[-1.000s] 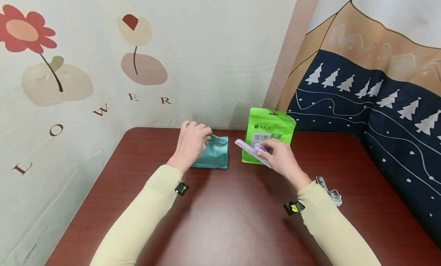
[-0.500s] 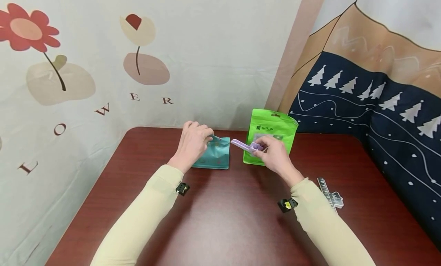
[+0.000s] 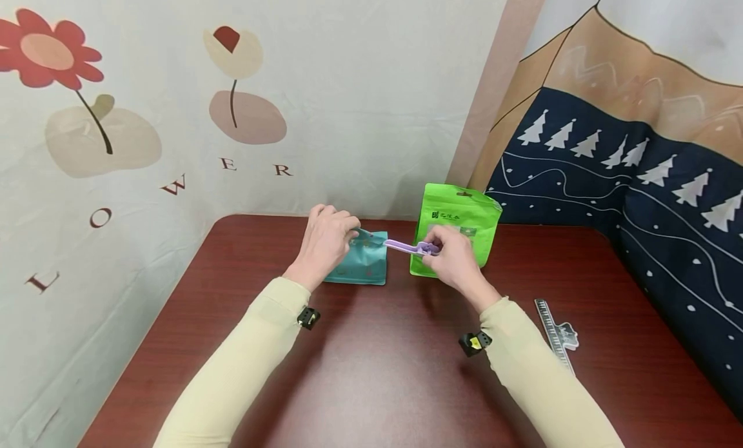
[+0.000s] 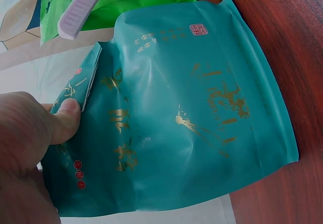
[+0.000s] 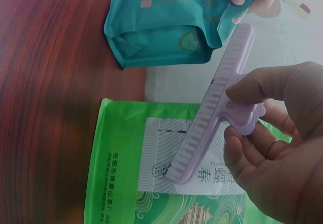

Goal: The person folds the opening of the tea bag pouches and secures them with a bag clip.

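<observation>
A teal pouch (image 4: pixel 171 103) with gold lettering stands on the table, its top folded over. My left hand (image 3: pixel 324 245) pinches that fold, the thumb (image 4: pixel 68 118) pressing on it in the left wrist view. In my right hand (image 3: pixel 456 258) is a long lilac bag clip (image 5: pixel 214 103), held by its handle between thumb and fingers. One end of the clip points at the fold's right end, close to it; in the right wrist view they look nearly in contact. Whether they touch I cannot tell. Behind the right hand stands a green pouch (image 3: pixel 464 209).
On the right part of the dark red table (image 3: pixel 371 370) lies a clear bag clip (image 3: pixel 558 337), partly behind the right sleeve (image 3: pixel 540 364). A printed cloth (image 3: pixel 360 100) hangs along the table's back edge, and a navy cloth (image 3: pixel 656 229) borders the right side.
My right hand has moved left with the lilac clip, bringing its end up to the teal pouch, and the clip now lies more level. The left hand keeps its pinch on the fold.
</observation>
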`<state>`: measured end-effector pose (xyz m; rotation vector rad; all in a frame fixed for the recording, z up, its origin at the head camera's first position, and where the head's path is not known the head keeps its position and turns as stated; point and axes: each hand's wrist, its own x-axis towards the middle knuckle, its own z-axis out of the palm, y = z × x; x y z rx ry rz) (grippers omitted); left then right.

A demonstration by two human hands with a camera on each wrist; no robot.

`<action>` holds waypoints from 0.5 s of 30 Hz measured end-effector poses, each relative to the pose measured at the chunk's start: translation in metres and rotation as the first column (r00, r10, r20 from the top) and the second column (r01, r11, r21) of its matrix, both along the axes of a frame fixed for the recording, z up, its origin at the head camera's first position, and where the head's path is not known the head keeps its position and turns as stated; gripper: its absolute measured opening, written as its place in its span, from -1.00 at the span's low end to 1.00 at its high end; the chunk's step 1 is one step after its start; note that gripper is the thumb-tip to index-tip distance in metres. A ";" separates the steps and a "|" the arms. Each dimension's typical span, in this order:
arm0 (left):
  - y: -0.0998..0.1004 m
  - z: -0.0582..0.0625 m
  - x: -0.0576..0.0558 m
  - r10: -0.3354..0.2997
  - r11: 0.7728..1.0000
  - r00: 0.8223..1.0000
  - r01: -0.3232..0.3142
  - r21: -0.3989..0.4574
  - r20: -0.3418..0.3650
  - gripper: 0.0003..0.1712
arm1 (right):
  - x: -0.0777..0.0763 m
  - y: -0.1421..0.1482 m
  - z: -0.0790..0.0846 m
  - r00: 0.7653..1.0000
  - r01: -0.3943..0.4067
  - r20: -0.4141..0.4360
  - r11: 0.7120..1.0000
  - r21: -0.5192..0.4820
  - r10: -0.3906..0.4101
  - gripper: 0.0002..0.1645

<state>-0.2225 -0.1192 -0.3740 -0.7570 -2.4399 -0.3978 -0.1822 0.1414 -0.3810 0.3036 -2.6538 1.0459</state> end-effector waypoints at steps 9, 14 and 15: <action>0.000 0.002 0.001 -0.010 1.000 1.000 0.010 -0.004 0.010 -0.96 | -0.001 -0.004 0.000 0.999 0.033 0.030 0.999 0.002 -0.033 -0.78; -0.002 0.005 0.002 -0.007 1.000 0.999 0.007 -0.008 0.040 -0.94 | -0.001 -0.006 0.002 1.000 0.013 0.021 1.000 0.015 -0.013 -0.80; -0.003 0.006 0.002 -0.007 1.000 0.999 0.008 -0.008 0.052 -0.95 | -0.001 -0.007 0.002 1.000 0.011 0.020 1.000 0.015 -0.011 -0.80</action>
